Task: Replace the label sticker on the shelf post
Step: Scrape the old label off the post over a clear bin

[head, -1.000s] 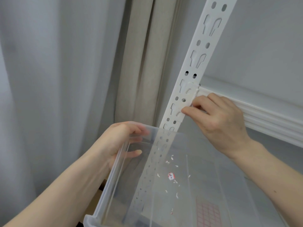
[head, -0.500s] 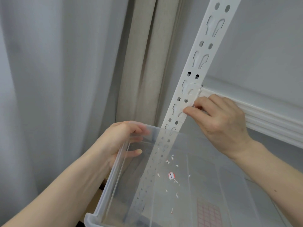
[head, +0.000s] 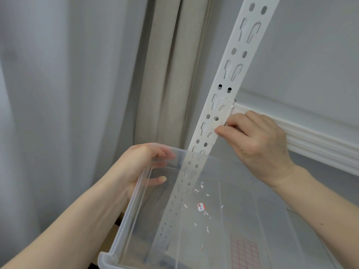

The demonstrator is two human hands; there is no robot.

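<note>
From my head view, the old sticker (head: pixel 221 115) is only partly off the post (head: pixel 231 78): a pale patch of it clings to the post's face just below the two dark holes, its right edge ragged and lifted where it meets the post's side. My right hand (head: pixel 258 144) is at that edge, fingers curled, fingertips (head: pixel 218 131) pressed on the sticker's lower corner as if scraping or pinching it; I cannot tell whether a flap is truly between them. My left hand (head: pixel 139 167) has its grip clamped on the rim of the clear bin (head: pixel 124 226), holding it under the post, which runs down behind the bin's far wall. Inside lie white scraps (head: pixel 202 185) and one round red-and-white piece (head: pixel 201 206), so I judge that much of the peeling is done in bits. A pink gridded sheet (head: pixel 244 253) shows through the bin's floor, perhaps the fresh labels. Left to do, as I read it: clear the rest, then stick on the new one.
</note>
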